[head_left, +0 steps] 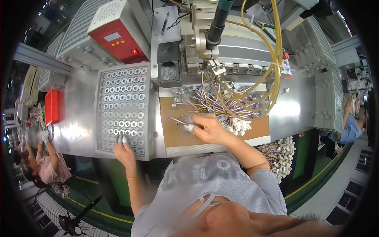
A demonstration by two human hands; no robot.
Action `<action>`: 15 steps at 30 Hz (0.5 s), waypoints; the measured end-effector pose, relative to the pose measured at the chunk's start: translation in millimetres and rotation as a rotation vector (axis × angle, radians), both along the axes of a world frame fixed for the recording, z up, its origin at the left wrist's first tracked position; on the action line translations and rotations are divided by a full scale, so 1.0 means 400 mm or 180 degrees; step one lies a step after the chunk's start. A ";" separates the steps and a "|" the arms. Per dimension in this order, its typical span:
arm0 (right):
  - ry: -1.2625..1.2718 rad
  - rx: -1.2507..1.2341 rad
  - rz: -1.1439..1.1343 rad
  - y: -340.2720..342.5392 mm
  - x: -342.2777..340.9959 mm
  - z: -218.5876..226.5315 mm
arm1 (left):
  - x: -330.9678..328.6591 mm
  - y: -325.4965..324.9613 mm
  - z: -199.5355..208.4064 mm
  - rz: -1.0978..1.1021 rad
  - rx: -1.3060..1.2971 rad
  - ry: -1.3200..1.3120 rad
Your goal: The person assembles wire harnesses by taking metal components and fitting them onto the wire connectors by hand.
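Grey plastic forms the tray [150, 102] on the left of the metal table [79, 132], where round, ring-like parts [125, 97] sit in rows of pockets. The left hand [124, 153] reaches over the rows nearest the person, covered fingertips down among the rings; its grip looks narrow, though blur makes it impossible to tell whether a ring is pinched. The right hand [211, 129] is above the brown mat [173, 139], its narrow grip holding a short bunch of purple and yellow wires [176, 121] that points toward the tray.

Just beyond the right hand lies a heap of similar wires [211, 94], with white connectors [239, 127] gathered at its near side. Amber tubes [273, 75] loop down over the heap from a metal machine [201, 41]. Behind the tray stands a red-fronted control box [126, 46]; a black bin [169, 55] with clear bits in it is beside the machine. Farther left on the table is a red bin [51, 106].
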State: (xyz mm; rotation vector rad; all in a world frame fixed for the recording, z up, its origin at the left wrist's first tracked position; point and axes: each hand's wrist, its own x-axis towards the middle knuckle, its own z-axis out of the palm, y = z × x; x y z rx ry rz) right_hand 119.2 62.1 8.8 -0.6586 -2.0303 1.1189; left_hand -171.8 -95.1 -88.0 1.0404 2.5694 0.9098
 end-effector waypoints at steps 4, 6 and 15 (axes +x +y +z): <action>0.0247 -0.0733 -0.0111 0.002 -0.005 0.002 | 0.054 -0.031 -0.005 -0.0623 -0.0496 0.1889; 0.0269 -0.0840 -0.0152 -0.002 -0.007 0.002 | 0.065 -0.020 0.002 -0.0605 -0.0367 0.1907; 0.0165 -0.0990 -0.0105 0.000 -0.018 0.024 | 0.168 0.123 0.174 -0.0523 0.1796 -0.2826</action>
